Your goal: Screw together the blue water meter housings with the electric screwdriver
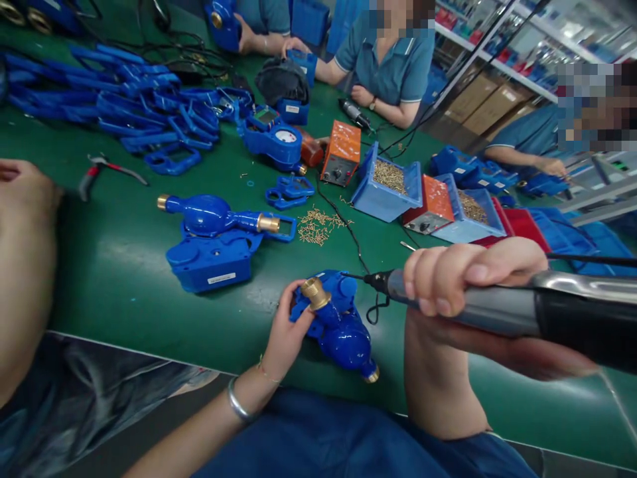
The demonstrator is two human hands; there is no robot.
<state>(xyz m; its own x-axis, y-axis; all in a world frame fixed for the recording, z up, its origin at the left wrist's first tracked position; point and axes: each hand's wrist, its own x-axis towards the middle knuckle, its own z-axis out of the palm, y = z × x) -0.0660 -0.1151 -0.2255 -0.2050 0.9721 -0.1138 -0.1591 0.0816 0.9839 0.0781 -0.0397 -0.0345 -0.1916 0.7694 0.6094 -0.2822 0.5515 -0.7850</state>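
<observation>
My left hand grips a blue water meter with brass threaded ends, its thumb and fingers around the upper left part near one brass end. A grey and black electric screwdriver lies in my closed right hand. Its thin bit points left and reaches the blue housing at the meter's upper edge; whether the tip sits in a screw I cannot tell. To the left, a second blue water meter rests on its side against a blue housing with a white label. Loose brass screws lie scattered beyond the held meter.
Pliers and a heap of blue frames lie at the left. Orange control boxes and blue screw bins stand behind. A dark cable crosses the green table. Co-workers sit opposite; another person's arm is at left.
</observation>
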